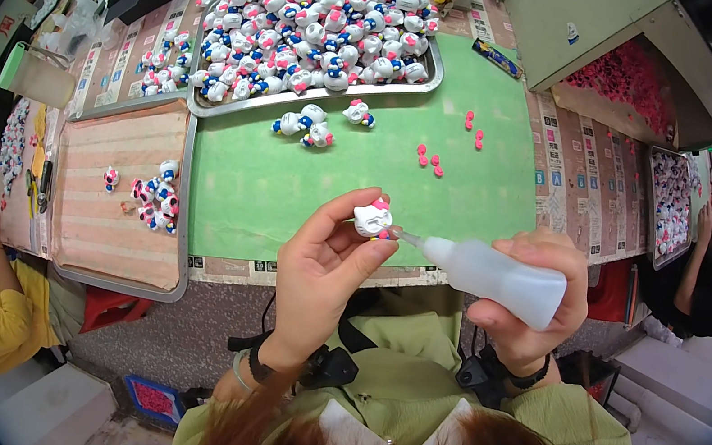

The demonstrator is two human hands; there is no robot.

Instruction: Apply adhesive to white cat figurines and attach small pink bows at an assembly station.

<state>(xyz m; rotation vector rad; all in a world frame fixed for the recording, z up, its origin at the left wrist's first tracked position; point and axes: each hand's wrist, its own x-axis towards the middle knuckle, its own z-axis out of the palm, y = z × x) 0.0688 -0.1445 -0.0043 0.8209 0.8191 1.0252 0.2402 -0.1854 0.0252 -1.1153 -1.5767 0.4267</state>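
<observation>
Between thumb and fingers, my left hand point(323, 259) holds a small white cat figurine point(373, 219) with pink details, above the near edge of the green mat point(286, 204). My right hand point(550, 295) is wrapped round a translucent white squeeze bottle point(498, 277) lying nearly sideways. Its thin nozzle points left and meets the figurine's right side; whether it touches, I cannot tell. Several tiny pink pieces point(428, 160) lie on the mat, far right of the figurine. Loose figurines point(308, 123) in white, blue and pink rest on the mat behind my left hand.
A metal tray point(320, 87) heaped with figurines stands at the back. On the left, a paper-lined tray point(114, 225) holds several more. A box point(599, 47) with pink pieces is at the back right, near a marker-like tube point(497, 58). Other people work at both sides.
</observation>
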